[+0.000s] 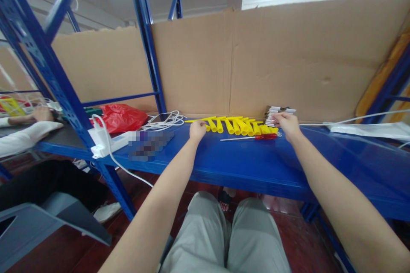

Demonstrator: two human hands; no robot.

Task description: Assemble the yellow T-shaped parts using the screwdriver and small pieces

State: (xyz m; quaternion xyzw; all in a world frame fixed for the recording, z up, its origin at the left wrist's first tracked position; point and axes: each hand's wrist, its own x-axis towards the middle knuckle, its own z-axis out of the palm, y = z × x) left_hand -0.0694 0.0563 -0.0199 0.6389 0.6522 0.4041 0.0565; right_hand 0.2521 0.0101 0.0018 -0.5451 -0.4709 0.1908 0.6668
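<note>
A row of yellow funnel-shaped plastic pieces [236, 127] lies on the blue shelf, wide ends toward me. My left hand [197, 130] is at the row's left end, fingers closed on a yellow funnel-shaped piece; the fingers partly cover it. At the other end, my right hand [287, 125] has its fingertips pinched together beside a small stack of white and dark flat pieces [272, 113]. What lies between those fingertips is too small to make out. Just in front of the row lies a screwdriver [265, 137] with a red handle, its shaft pointing left.
Left on the shelf are a red plastic bag [123, 117], coiled white cable [166, 120] and a white power strip [120, 141]. A cardboard sheet [275, 59] backs the shelf. White packaging [371, 130] lies right. A co-worker's hand [43, 114] is beyond the blue post [54, 68].
</note>
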